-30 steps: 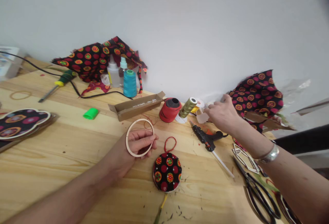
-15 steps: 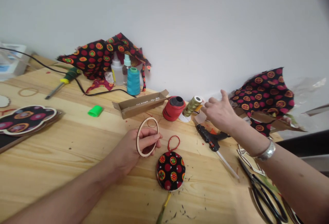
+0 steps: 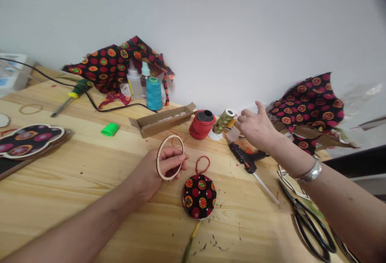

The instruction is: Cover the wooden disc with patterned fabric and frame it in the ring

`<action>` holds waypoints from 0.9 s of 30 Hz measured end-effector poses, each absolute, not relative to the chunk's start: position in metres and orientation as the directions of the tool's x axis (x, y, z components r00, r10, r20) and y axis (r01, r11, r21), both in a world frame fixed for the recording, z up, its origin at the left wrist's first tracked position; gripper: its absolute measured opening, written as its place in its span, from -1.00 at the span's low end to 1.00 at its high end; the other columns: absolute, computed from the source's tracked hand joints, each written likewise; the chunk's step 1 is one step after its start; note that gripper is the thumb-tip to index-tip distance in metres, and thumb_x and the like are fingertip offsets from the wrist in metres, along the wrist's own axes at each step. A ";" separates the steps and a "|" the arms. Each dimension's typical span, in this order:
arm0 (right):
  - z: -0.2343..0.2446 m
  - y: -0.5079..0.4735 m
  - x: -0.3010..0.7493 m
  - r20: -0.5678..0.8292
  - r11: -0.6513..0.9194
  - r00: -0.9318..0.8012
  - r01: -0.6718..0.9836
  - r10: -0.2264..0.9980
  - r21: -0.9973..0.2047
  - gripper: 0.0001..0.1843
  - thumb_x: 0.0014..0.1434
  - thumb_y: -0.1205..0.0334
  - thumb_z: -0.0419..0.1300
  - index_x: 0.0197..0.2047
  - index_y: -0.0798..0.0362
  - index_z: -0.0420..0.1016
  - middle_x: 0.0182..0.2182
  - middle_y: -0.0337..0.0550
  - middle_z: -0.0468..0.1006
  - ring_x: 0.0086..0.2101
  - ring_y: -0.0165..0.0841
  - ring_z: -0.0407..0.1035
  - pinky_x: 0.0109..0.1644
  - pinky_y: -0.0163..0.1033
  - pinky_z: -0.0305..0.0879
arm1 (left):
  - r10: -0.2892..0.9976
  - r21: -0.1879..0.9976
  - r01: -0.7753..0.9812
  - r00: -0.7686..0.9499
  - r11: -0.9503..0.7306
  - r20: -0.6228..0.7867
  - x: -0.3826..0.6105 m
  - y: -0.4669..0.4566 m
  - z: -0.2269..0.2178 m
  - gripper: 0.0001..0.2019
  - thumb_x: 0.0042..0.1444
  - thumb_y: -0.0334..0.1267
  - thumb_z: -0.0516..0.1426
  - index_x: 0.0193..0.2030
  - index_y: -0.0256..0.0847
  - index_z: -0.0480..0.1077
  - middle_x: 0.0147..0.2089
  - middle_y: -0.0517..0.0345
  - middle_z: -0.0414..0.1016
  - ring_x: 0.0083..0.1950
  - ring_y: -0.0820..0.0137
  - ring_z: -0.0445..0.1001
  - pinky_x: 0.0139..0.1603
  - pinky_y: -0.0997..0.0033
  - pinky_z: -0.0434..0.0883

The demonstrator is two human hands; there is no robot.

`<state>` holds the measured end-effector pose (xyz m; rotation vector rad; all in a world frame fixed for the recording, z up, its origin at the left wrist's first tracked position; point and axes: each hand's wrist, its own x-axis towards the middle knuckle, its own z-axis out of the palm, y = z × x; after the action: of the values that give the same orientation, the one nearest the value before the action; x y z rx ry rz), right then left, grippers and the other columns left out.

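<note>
My left hand (image 3: pixel 167 164) is closed on a thin wooden ring (image 3: pixel 159 162), held upright with the thumb through its opening. Just right of it, a round fabric-covered pendant (image 3: pixel 199 197) lies on the table, with a red cord loop (image 3: pixel 203 165) at its top and a yellow-green tassel (image 3: pixel 192 237) below. My right hand (image 3: pixel 255 128) reaches over a black hot glue gun (image 3: pixel 245 157), beside the gold-green thread spool (image 3: pixel 224 121). One finger is raised; the others bend together, their tips and anything they pinch hidden from me.
Red thread cone (image 3: pixel 202 124), open cardboard box (image 3: pixel 164 121) and teal thread spool (image 3: pixel 154 94) stand toward the wall. Black scissors (image 3: pixel 307 222) lie at right. A green cap (image 3: pixel 110 129), screwdriver (image 3: pixel 72 95) and flower-shaped fabric piece (image 3: pixel 31 140) are at left. Patterned fabric (image 3: pixel 310 104) is heaped at back right.
The view has shifted slightly, so everything sits a little more left and higher. Both hands keep nearly the same pose, with the ring still in my left hand.
</note>
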<state>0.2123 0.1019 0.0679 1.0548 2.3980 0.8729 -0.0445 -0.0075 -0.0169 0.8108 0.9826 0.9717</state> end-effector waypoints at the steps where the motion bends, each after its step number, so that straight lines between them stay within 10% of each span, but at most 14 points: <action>1: 0.068 0.102 0.213 -0.083 0.524 -0.645 0.533 0.760 0.664 -0.75 0.13 0.52 0.11 -0.22 0.10 0.56 -0.23 -0.02 0.59 -0.09 -0.11 0.34 0.15 0.41 -0.14 | 0.926 0.890 -0.286 0.234 0.356 -0.295 -0.045 -0.008 -0.017 -0.84 0.01 -0.18 0.28 -0.42 -0.24 0.51 -0.49 0.25 0.49 -0.54 0.56 0.34 -0.53 0.59 0.20; 8: 0.081 0.061 0.207 0.264 0.529 -0.675 0.717 0.689 0.453 -0.77 0.25 0.41 0.07 -0.11 0.07 0.52 -0.09 -0.02 0.57 -0.03 -0.09 0.34 0.17 0.29 -0.02 | 0.926 0.897 -0.258 0.222 0.359 -0.307 -0.044 -0.010 -0.016 -0.84 0.02 -0.19 0.27 -0.43 -0.23 0.49 -0.51 0.28 0.48 -0.55 0.56 0.34 -0.53 0.59 0.22; 13: 0.064 -0.012 0.189 0.420 0.508 -0.326 0.730 0.847 -0.458 -0.80 0.28 0.27 0.10 -0.24 0.03 0.58 -0.32 -0.15 0.63 -0.32 -0.35 0.49 -0.23 -0.28 0.39 | 0.932 0.935 -0.072 0.140 0.348 -0.335 -0.040 -0.019 -0.005 -0.84 0.00 -0.19 0.24 -0.50 -0.20 0.48 -0.59 0.33 0.44 -0.62 0.57 0.28 -0.59 0.59 0.21; 17: 0.039 -0.051 0.182 0.224 0.259 -0.130 0.482 0.966 -0.837 -0.80 0.22 0.18 0.17 -0.22 -0.02 0.63 -0.44 -0.20 0.63 -0.46 -0.41 0.48 -0.38 -0.36 0.42 | 0.932 0.940 0.127 0.145 0.316 -0.333 -0.033 -0.034 0.007 -0.85 0.03 -0.18 0.18 -0.44 -0.15 0.55 -0.52 0.29 0.54 -0.53 0.47 0.44 -0.54 0.55 0.33; 27: 0.008 -0.063 0.178 -0.103 -0.100 -0.046 0.053 0.994 -0.994 -0.82 0.06 0.10 0.31 -0.30 0.00 0.67 -0.58 -0.20 0.55 -0.57 -0.48 0.34 -0.48 -0.40 0.35 | 0.984 0.805 0.592 0.119 0.034 -0.129 -0.023 -0.051 0.004 -0.79 0.09 -0.19 0.11 -0.26 -0.04 0.60 -0.30 0.27 0.68 -0.29 0.29 0.61 -0.23 0.37 0.47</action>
<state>0.1782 -0.0634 0.0083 2.3927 2.2718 -2.3874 -0.0235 -0.0506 0.0040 1.6477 1.5608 0.6614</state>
